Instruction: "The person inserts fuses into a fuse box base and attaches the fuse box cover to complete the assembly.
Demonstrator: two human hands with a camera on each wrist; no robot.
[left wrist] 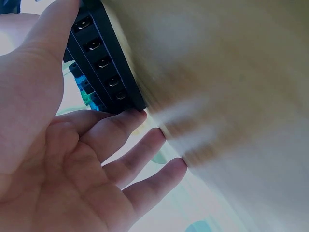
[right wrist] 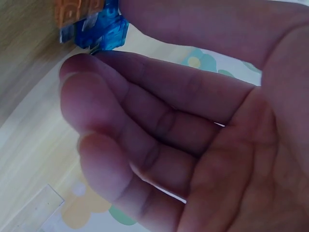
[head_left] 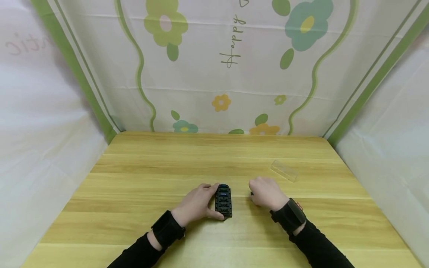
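My left hand (head_left: 197, 204) grips a black fuse block (head_left: 223, 203) on the table by its two ends, thumb at the near end and index finger at the far end. Blue and green fuses sit in the block's far slots; the nearer slots show bare black. In the left wrist view the block's side (left wrist: 104, 60) shows a row of screw terminals, with the other fingertips touching the table. To the block's right, my right hand (head_left: 267, 193) pinches translucent blue (right wrist: 108, 31) and orange (right wrist: 75, 12) blade fuses between thumb and index finger, the remaining fingers curled below.
A clear plastic cover (head_left: 283, 171) lies on the wooden table (head_left: 151, 178) beyond my right hand. Flower-printed cloth (head_left: 197, 78) hangs behind the table's far edge, and white cloth walls stand at both sides.
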